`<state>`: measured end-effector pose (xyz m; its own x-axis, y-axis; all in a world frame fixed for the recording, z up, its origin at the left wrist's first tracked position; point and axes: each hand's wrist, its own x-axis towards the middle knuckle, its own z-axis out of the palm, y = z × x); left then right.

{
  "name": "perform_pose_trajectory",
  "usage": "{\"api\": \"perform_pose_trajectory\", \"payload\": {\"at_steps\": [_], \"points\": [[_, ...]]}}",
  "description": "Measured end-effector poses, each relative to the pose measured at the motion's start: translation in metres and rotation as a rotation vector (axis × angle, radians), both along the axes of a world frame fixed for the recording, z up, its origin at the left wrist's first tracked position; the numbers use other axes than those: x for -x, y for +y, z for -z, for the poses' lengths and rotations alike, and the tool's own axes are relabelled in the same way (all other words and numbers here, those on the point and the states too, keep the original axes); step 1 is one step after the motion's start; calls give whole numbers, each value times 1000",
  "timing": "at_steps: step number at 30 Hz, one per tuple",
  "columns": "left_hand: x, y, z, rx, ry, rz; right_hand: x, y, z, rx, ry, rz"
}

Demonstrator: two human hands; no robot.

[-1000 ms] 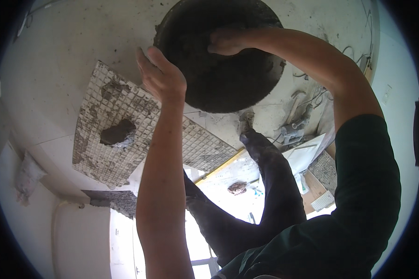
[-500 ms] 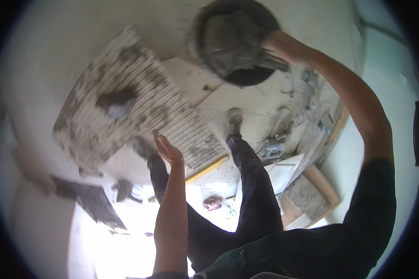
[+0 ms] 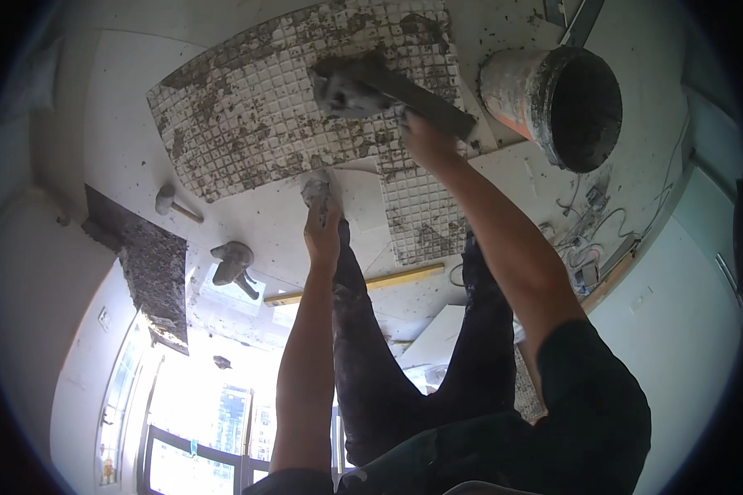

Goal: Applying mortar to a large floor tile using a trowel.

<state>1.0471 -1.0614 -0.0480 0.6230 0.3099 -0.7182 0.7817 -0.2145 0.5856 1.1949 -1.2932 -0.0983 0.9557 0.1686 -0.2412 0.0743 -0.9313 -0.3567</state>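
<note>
A sheet of small white mosaic tiles (image 3: 256,115), smeared with grey mortar, lies on the floor in front of me. My right hand (image 3: 425,139) reaches out over it and grips the handle of a dark trowel (image 3: 380,82), whose blade carries a lump of mortar and rests on the sheet. My left hand (image 3: 322,233) hangs lower with its fingers loose, on or just over my left leg in dark trousers, and holds nothing. A mortar-stained bucket (image 3: 565,99) sits tilted on the floor to the right of the trowel.
A second, narrower mosaic strip (image 3: 417,216) lies below the sheet. A small hammer (image 3: 173,205) and a rubber mallet (image 3: 233,262) lie at the left, by a rough dark slab (image 3: 153,272). A yellow bar (image 3: 380,283) crosses between my legs. Cables (image 3: 590,219) lie at the right.
The bucket, held up close in both hands a second ago, now sits on the floor at the upper right. My right hand has taken hold of the trowel; my left hand has dropped toward my leg.
</note>
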Motion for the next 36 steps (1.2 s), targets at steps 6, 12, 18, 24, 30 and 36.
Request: {"api": "perform_pose_trajectory", "payload": {"at_steps": [6,12,18,24,30,36], "points": [[89,47,-62,-72,-39,16,48,58,-55,-109,-135,-30],[78,-43,-48,-47,-30,164,4,46,-57,-93,372,-34],[30,-88,-39,-27,-85,325,42,-113,-200,-225,-18,206],[-176,-279,20,124,-504,492,-54,-304,-175,449,632,271],[-283,-414,40,-26,-375,406,-115,-376,19,606,576,256],[-276,-424,50,-47,-555,396,-121,-370,108,321,535,661]]}}
